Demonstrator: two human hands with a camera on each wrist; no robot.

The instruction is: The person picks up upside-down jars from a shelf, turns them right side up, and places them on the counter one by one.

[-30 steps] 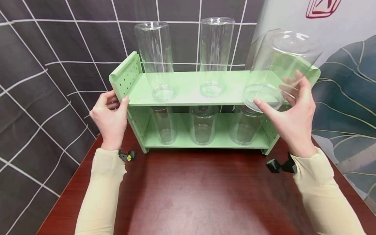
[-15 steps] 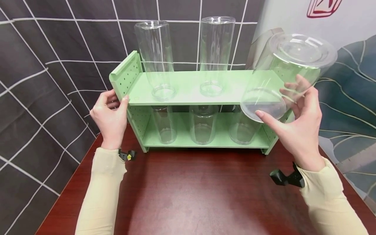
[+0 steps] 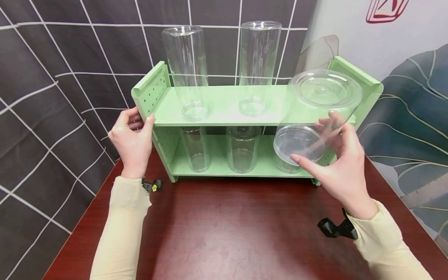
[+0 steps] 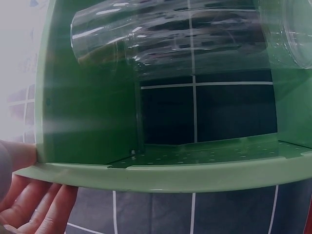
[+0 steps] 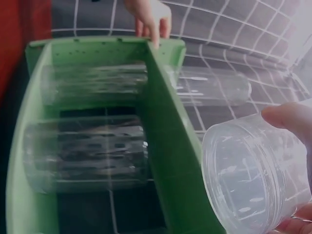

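On the red-brown table [image 3: 241,225] stands a green shelf [image 3: 224,101] bearing 2 upper jars [image 3: 259,62] and 3 lower jars [image 3: 242,153].

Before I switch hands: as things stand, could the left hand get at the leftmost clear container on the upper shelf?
Probably yes, once it lets go: the left hand is holding the green side panel, which stands beside the leftmost clear container. Nothing shows in front of that container.

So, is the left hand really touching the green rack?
Touching: the left wrist view shows the left hand gripping the green rack, thumb against its edge.
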